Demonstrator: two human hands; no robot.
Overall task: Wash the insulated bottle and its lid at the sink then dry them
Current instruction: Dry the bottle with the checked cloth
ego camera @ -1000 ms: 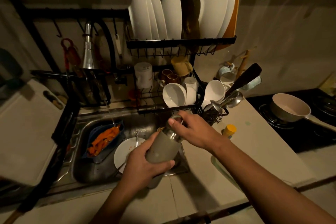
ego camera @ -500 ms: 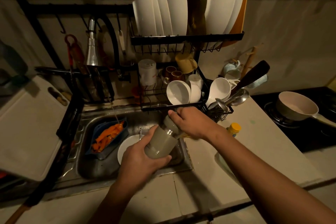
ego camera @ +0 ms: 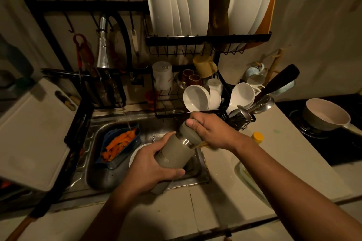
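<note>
The grey insulated bottle (ego camera: pixel 173 154) is tilted over the right end of the steel sink (ego camera: pixel 98 174), its top pointing up and to the right. My left hand (ego camera: pixel 150 164) grips the bottle's body from the left. My right hand (ego camera: pixel 211 133) grips the grey lid (ego camera: pixel 189 131) on the bottle's top, thumb on the lid's far side. A metal ring shows between lid and body. The bottle's base is hidden behind my left hand.
In the sink sit a blue container of orange pieces (ego camera: pixel 119 145) and a white plate (ego camera: pixel 135 154); a thin stream of water (ego camera: pixel 125 117) falls from the tap. A black dish rack (ego camera: pixel 207 39) with plates, bowls and utensils stands behind. A white cutting board (ego camera: pixel 33 133) lies left, a pan (ego camera: pixel 327 115) on the stove right.
Both hands and the bottle have shifted a little, and the bottle now leans more towards the right. My right hand has turned on the lid.
</note>
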